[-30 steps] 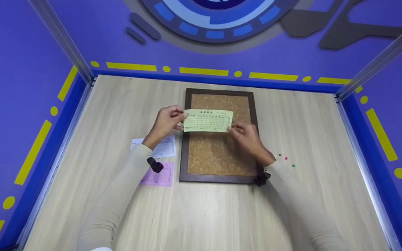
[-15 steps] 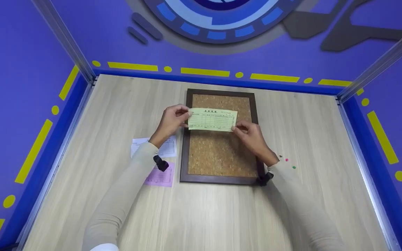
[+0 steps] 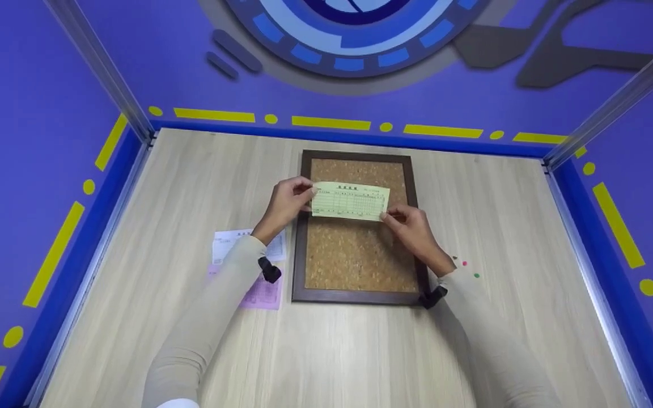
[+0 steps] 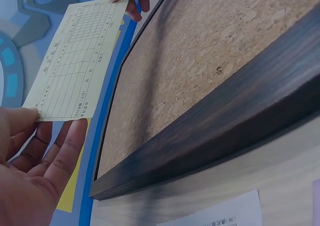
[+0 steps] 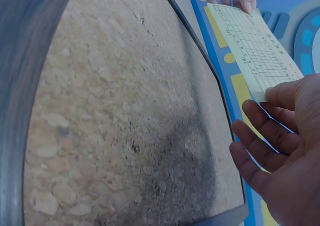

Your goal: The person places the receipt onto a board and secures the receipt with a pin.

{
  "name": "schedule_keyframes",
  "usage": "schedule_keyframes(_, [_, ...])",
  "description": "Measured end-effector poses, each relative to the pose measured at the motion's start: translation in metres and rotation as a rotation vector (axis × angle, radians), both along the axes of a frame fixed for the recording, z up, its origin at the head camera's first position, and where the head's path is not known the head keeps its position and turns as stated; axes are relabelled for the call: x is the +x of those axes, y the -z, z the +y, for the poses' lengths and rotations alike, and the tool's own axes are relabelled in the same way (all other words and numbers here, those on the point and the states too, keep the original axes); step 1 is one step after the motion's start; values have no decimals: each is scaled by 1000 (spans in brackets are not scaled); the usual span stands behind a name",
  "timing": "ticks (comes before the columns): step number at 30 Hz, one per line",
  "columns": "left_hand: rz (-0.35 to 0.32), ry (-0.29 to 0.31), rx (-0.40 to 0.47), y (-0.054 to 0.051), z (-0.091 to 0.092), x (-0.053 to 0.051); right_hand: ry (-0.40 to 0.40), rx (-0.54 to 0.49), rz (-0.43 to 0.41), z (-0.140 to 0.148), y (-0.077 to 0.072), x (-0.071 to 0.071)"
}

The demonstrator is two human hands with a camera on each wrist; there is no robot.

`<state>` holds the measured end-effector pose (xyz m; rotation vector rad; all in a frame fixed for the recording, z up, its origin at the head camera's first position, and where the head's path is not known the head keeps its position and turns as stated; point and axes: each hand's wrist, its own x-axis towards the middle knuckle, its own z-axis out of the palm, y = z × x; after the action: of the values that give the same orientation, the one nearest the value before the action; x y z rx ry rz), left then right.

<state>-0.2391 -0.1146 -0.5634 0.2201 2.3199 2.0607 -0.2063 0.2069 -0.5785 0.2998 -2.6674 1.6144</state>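
Note:
A pale green printed slip is held above the upper half of a cork board with a dark brown frame. My left hand pinches the slip's left end between thumb and fingers. At its lower right corner, my right hand pinches it the same way. In the left wrist view the slip stands off the cork, with the left hand at its near end. The right wrist view shows the right hand with thumb on the slip and the other fingers spread below.
Left of the board lie a white printed slip and a purple slip, partly covered by the left sleeve. Small pins, one red, one green and one dark, lie right of the board. Blue walls surround the table.
Both hands have shifted slightly to the right over the board, carrying the green slip with them. More of the white and purple slips shows beside the left forearm.

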Motion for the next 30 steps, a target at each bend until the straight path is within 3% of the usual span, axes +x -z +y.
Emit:
schedule_keyframes(13, [29,-35,-85,8,12,-6,49,-38,14,10,8,-4])
schedule_keyframes(20, [17,-46,-89,13,19,-12,49,-93,-47,12,13,-7])
schedule_keyframes(30, [-17,-60,-85,20,26,-18,64,-62,-90,16,15,-10])
